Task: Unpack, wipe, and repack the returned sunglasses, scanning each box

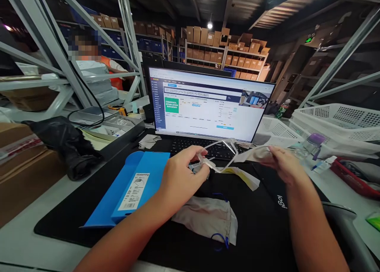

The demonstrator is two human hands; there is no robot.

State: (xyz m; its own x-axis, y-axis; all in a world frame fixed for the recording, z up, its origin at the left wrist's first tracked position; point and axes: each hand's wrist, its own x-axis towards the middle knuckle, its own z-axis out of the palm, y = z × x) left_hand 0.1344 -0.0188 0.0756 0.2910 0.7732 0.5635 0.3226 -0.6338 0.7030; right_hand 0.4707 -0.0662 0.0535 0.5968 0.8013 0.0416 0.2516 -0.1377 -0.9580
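Observation:
My left hand point(187, 173) is closed on a pair of clear-framed glasses point(231, 161), pinching one side between thumb and fingers. The frame is tilted above the black desk mat. My right hand point(283, 163) grips a pale, thin piece point(252, 154), cloth or paper, whose left end comes close to the glasses. Below the hands lies a grey drawstring pouch point(208, 218) with blue cords. Left of it, partly behind my left forearm, is an open blue box point(154, 165) with a white printed label. A white and yellow paper strip point(245, 177) rests beneath the glasses.
A lit monitor point(204, 105) stands behind a black keyboard point(178, 145). White perforated baskets point(341, 123), a purple-capped bottle point(313, 145) and a red tray point(353, 179) are at right. Cardboard boxes and a black bag point(65, 141) sit left. Another person point(114, 72) is beyond the metal frame.

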